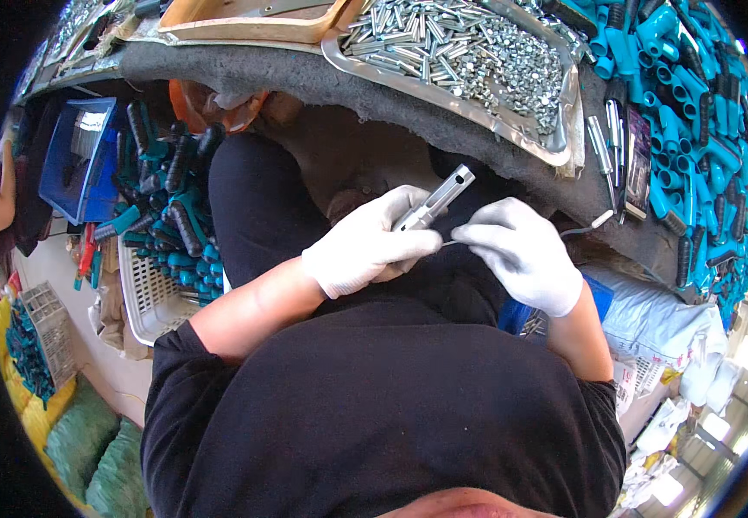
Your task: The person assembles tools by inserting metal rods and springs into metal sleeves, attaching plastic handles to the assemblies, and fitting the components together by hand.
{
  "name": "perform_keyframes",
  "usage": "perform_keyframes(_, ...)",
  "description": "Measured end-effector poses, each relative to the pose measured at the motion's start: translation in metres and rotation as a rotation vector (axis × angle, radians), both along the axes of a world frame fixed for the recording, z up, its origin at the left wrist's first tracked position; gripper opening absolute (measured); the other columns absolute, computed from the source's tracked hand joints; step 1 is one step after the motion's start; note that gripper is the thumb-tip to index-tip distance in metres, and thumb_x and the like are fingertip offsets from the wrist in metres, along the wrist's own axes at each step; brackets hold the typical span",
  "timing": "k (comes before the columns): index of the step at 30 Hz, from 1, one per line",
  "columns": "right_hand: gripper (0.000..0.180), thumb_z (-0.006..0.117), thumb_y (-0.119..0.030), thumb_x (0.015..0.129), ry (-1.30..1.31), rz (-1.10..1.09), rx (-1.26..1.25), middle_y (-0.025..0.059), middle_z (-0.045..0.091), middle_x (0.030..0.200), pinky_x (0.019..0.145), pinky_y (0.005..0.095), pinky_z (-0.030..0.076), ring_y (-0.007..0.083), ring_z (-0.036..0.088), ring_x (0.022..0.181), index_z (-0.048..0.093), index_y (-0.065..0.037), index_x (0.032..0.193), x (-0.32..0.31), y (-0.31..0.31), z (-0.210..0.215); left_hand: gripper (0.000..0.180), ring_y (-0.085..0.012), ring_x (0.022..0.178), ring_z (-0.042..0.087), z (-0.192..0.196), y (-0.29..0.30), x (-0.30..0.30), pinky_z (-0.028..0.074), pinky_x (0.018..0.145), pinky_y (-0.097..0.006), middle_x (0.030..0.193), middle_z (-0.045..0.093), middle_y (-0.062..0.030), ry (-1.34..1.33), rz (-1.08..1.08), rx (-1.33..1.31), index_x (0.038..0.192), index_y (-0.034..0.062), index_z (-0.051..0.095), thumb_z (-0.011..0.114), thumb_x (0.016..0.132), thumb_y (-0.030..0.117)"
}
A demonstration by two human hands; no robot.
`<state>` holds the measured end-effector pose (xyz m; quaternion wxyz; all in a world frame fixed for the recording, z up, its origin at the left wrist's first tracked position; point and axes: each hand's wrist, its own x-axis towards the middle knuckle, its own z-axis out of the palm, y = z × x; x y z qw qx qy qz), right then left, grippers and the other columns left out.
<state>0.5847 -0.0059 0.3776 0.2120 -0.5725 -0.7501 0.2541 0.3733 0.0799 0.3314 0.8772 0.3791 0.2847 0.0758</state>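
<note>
Both of my hands wear white gloves and are above my lap. My left hand (374, 244) is closed round a silver metal tube (434, 204), which tilts up to the right and has a round hole near its upper end. Close by on the right, my right hand (521, 250) has its thumb and fingers pinched together on a thin metal rod (453, 243). The rod's tip points toward my left fingers. Beyond the right hand, a bent thin rod with a white end (601, 219) sticks out; whether it is the same piece, I cannot tell.
Ahead, a metal tray (486, 102) of small pins and a wooden tray (253, 31) sit on the grey-covered bench (218, 65). Teal and black handles (694, 129) are piled at right. At left are a white basket (162, 302) of similar handles and a blue bin (76, 164).
</note>
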Motion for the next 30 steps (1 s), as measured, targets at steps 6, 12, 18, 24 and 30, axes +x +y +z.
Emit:
perform_keyframes(6, 0.022, 0.059, 0.001, 0.075, -0.187, -0.234, 0.211, 0.0125, 0.060, 0.089, 0.076, 0.0363, 0.048, 0.0305, 0.059, 0.085, 0.067, -0.008, 0.094, 0.041, -0.009, 0.049, 0.045, -0.0020, 0.053, 0.038, 0.004, 0.007, -0.004, 0.029, 0.045, -0.018, 0.071, 0.049, 0.0022, -0.009, -0.076, -0.015, 0.124, 0.0009, 0.050, 0.065, 0.088, 0.024)
perform_keyframes(12, 0.022, 0.060, 0.002, 0.074, -0.206, -0.084, 0.144, 0.0124, 0.058, 0.090, 0.076, 0.0373, 0.047, 0.0300, 0.058, 0.087, 0.067, -0.008, 0.092, 0.049, -0.002, 0.062, 0.039, -0.0018, 0.056, 0.041, 0.016, 0.002, -0.002, 0.032, 0.049, -0.019, 0.074, 0.053, 0.0048, 0.030, -0.174, 0.189, 0.117, 0.0023, 0.058, 0.068, 0.086, 0.022)
perform_keyframes(18, 0.018, 0.062, -0.002, 0.077, -0.024, -0.046, 0.035, 0.0116, 0.058, 0.091, 0.077, 0.0379, 0.047, 0.0302, 0.058, 0.086, 0.065, -0.007, 0.093, 0.028, -0.008, 0.035, 0.043, -0.0017, 0.057, 0.040, 0.025, 0.004, -0.006, 0.032, 0.050, -0.019, 0.076, 0.053, 0.0040, 0.070, -0.223, 0.325, 0.122, -0.0004, 0.055, 0.068, 0.086, 0.022)
perform_keyframes(24, 0.023, 0.059, 0.004, 0.073, -0.024, -0.267, 0.205, 0.0121, 0.057, 0.089, 0.076, 0.0350, 0.046, 0.0279, 0.058, 0.085, 0.067, -0.006, 0.092, 0.062, -0.021, 0.050, 0.043, -0.0011, 0.056, 0.038, 0.024, 0.012, -0.011, 0.030, 0.049, -0.019, 0.076, 0.053, 0.0022, 0.004, -0.135, 0.117, 0.123, -0.0013, 0.055, 0.066, 0.087, 0.021)
perform_keyframes(30, 0.022, 0.059, 0.004, 0.074, -0.041, -0.118, 0.161, 0.0126, 0.056, 0.089, 0.073, 0.0350, 0.046, 0.0291, 0.057, 0.083, 0.066, -0.006, 0.093, 0.048, -0.009, 0.051, 0.043, -0.0071, 0.078, 0.054, 0.024, 0.006, 0.000, 0.044, 0.069, -0.022, 0.090, 0.062, -0.0032, -0.017, -0.160, 0.342, 0.119, -0.0049, 0.057, 0.068, 0.084, 0.017)
